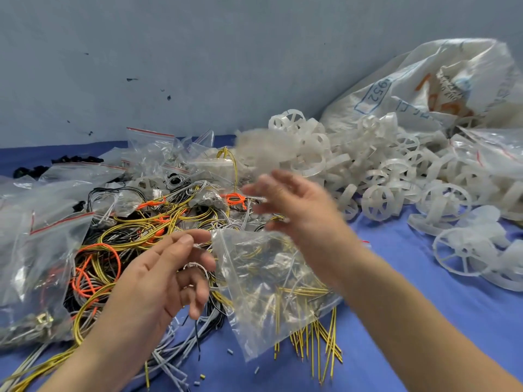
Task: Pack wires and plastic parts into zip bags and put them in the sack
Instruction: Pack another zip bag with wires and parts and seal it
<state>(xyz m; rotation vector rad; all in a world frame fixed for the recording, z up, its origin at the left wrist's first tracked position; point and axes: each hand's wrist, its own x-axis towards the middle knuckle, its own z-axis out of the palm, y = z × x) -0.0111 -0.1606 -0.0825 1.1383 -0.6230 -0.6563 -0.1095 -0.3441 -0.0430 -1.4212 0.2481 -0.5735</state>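
Note:
A clear zip bag [277,287] with yellow-black wires in it lies on the blue cloth in front of me. My left hand [167,278] is just left of the bag's raised corner, with fingers loosely curled and apart and a thin grey wire loop by its fingertips. My right hand [297,205] is blurred above the bag's far side, with fingers spread and nothing in it. A tangled wire pile [135,222] of yellow, orange, grey and black lies at centre left. White plastic wheel parts [382,171] are heaped to the right, in front of the white woven sack [424,86].
Filled zip bags [42,250] lie at the left and empty ones [158,148] stand at the back by the grey wall. A blurred pale shape [263,148] sits above my right hand. More wheel parts [464,253] and loose yellow wires [317,349] lie on the cloth.

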